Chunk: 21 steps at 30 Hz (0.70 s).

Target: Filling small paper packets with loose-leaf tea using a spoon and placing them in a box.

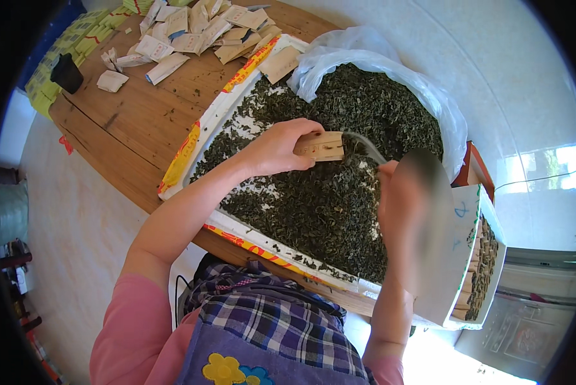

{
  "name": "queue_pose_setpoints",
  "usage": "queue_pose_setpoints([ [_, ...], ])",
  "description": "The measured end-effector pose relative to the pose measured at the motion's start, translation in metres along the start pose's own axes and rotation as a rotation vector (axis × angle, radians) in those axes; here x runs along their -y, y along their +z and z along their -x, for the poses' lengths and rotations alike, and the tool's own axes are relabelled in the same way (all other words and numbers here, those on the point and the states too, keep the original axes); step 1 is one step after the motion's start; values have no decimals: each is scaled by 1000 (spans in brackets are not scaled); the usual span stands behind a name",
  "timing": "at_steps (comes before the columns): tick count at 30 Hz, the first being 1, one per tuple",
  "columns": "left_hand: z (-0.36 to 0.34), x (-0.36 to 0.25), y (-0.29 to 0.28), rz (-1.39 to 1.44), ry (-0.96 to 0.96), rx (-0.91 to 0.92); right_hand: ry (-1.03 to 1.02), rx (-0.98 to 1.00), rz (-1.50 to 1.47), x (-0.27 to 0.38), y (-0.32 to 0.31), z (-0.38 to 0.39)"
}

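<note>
left hand (276, 149): fingers gripping a tan packet (320, 146) over the loose tea leaves (313, 205)
right hand (408, 192): blurring – can't tell its grip
around: plastic bag (378, 61) behind, empty packets (191, 29) lying across the table (134, 122), box of filled packets (477, 269) sitting right

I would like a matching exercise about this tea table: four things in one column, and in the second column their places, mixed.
Things:
1. small tan packet
2. pile of loose tea leaves
3. heap of empty packets
4. box of filled packets

Places:
A. at the far end of the wooden table
B. at the right of the person, beside the tray
C. in the left hand
D. on the white tray and in the plastic bag

Pairs: 1-C, 2-D, 3-A, 4-B
</note>
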<state>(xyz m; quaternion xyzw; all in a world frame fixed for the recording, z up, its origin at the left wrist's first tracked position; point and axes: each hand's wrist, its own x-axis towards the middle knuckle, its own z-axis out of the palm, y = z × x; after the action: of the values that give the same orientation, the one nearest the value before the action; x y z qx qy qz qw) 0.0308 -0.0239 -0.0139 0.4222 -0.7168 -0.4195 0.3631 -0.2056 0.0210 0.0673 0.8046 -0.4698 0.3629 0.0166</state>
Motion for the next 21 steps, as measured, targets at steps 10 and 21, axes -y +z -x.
queue_pose_setpoints([
  [10, 1, -6, -1, 221, -82, 89, -233, -38, 160, 13, -17, -10],
  [21, 2, -7, 3, 545, -140, 169, -56, -91, 38, 10, -25, 5],
])
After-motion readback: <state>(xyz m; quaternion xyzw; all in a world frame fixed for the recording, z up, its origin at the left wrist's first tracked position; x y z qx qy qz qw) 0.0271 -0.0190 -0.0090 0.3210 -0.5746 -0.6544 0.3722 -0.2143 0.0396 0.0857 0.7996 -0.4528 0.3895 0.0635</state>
